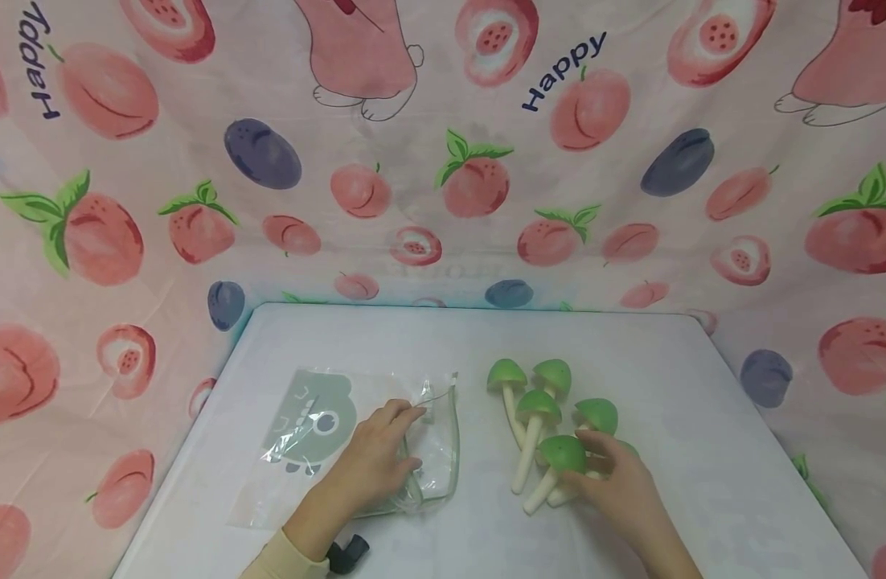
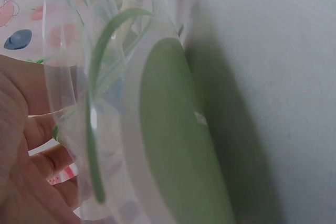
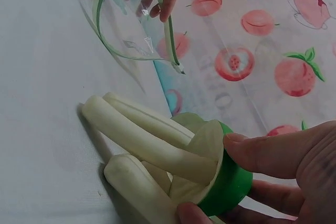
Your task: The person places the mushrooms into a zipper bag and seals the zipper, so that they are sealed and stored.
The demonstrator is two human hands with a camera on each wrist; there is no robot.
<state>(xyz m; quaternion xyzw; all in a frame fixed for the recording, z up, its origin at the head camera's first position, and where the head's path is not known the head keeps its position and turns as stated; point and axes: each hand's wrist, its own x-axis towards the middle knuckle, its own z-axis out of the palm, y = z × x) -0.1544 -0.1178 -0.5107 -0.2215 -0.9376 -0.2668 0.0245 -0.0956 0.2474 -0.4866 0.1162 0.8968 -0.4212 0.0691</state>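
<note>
A clear zip bag (image 1: 437, 450) with a green zip strip and a green cartoon print (image 2: 178, 129) lies on the table, its mouth spread toward the right. My left hand (image 1: 378, 450) holds the bag at its mouth, with fingertips at the strip (image 3: 170, 40). Right of the bag lies a cluster of toy mushrooms (image 1: 533, 430) with green caps and cream stems. My right hand (image 1: 620, 482) grips the front mushroom by its green cap (image 3: 231, 184), thumb on one side and fingers on the other. That mushroom's stem points toward the bag, beside other stems. Fingers partly hide the mushrooms behind.
A small black object (image 1: 349, 555) sits by the left forearm near the front of the white table (image 1: 703, 386). Behind and at the sides hangs a pink fruit-patterned cloth (image 1: 414, 145). The table's back edge meets this cloth.
</note>
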